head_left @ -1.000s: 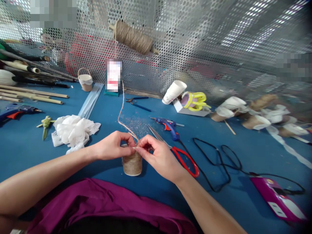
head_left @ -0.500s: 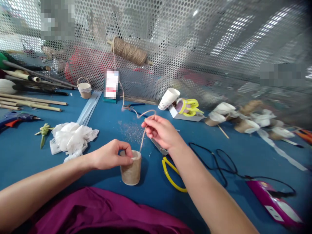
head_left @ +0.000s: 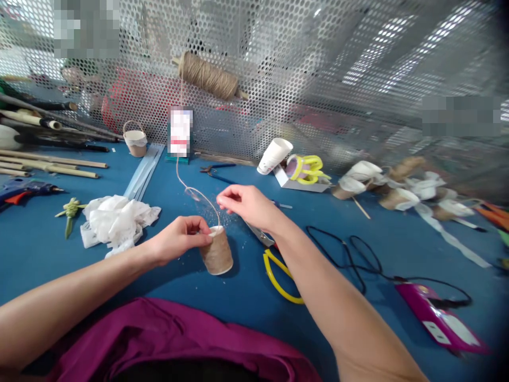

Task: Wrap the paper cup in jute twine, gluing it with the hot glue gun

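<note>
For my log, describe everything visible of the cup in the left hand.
The cup is brown and fibrous-looking outside, with a pale lining at its mouth and a pale bottom edge. It leans left, mouth up, over the table. The left hand pinches its rim; twine reaches its far rim. Whether its base touches the table is unclear.

No lettering is legible: the upright panel (head_left: 180, 131) is blurred, marks on the white cup (head_left: 274, 157) too small.

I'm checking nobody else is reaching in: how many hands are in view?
2: the left hand grips the brown cup at its rim; the right hand is apart from it, over the blue table.
</note>
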Demonstrator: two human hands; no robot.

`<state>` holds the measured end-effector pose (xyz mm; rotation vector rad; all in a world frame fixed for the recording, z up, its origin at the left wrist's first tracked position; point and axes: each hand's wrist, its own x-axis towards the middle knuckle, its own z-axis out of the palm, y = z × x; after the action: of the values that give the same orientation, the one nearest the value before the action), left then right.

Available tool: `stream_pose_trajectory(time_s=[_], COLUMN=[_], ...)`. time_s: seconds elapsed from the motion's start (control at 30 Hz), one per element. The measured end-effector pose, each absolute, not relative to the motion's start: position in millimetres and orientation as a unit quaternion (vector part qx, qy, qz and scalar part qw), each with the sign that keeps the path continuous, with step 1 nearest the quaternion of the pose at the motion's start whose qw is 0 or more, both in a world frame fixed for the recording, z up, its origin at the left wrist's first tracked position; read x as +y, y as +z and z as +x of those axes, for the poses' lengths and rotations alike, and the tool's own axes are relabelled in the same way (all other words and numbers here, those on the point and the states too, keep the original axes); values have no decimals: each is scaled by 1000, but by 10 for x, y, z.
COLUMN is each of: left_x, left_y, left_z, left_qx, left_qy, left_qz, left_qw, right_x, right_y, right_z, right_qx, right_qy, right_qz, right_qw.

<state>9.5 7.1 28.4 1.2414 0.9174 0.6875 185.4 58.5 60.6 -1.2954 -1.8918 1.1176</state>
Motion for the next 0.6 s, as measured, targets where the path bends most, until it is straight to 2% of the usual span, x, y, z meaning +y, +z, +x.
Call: stream_pose_trajectory(time_s=[0.13,0.3,0.6], left_x=[61,45,81], left_y=[267,258,316], left_z=[110,120,66], left_qx=[411,414,396], left_qy=[317,307,255], left_qz=[550,555,659], left_qw=[654,653,587], right_x=[241,48,45], right_y=[557,446,438], right_z=[1982,1901,1902], right_qx=[-763,-787,-787], right_qy=[366,325,309], right_qz=[-463,-440,-455], right_qw=[264,285,280])
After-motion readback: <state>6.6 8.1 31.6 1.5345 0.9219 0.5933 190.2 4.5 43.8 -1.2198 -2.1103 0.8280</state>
